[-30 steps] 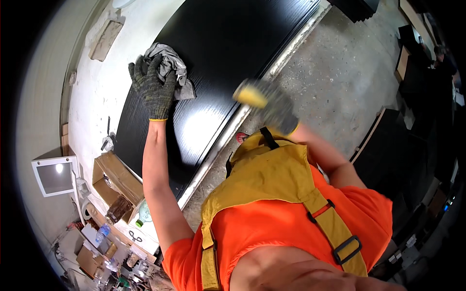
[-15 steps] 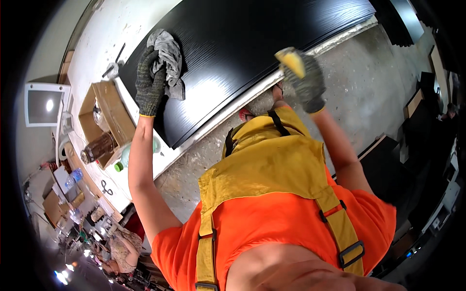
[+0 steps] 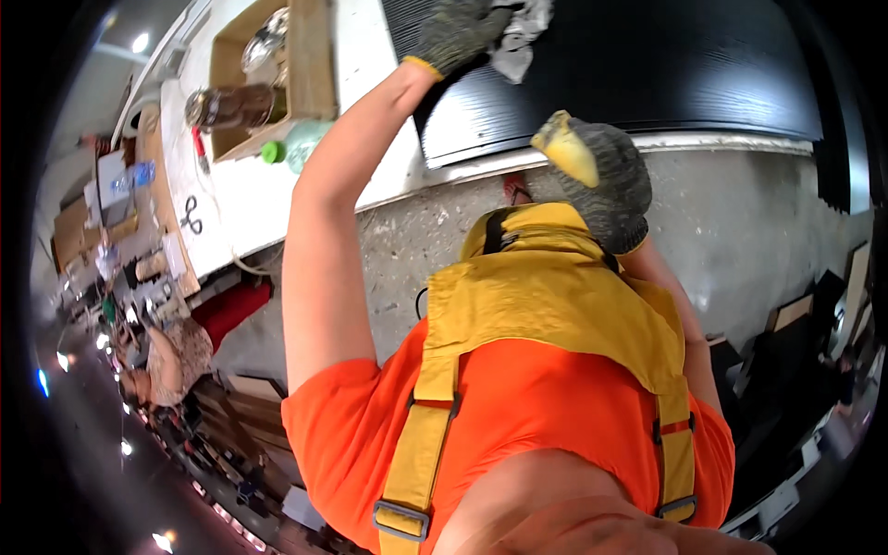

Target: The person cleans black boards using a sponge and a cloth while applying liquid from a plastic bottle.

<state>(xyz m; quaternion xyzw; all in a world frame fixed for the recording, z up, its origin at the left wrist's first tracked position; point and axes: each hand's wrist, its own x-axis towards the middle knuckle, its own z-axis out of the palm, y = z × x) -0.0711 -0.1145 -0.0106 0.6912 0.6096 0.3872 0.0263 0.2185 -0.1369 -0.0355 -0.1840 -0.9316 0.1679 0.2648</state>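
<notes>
My left hand, in a dark grey knitted glove with a yellow cuff, presses on a crumpled grey rag. The rag lies on a glossy black wood-grain panel; the picture's upper edge cuts off part of both. My right hand, in a matching glove, is raised in front of the panel's near edge, apart from it. Its fingers are closed on a small yellow piece, perhaps a sponge or cloth; its kind is not clear.
Left of the panel, a cardboard box stands on the white table, with a brown jar and a green-capped bottle beside it. Scissors lie farther left. Another person is at the lower left. Dark boards stand at right.
My view has shifted, so the table and panel sit higher and more to the right. My left hand stays on the rag, now reaching farther forward. My right hand keeps the yellow piece, nearer my body.
</notes>
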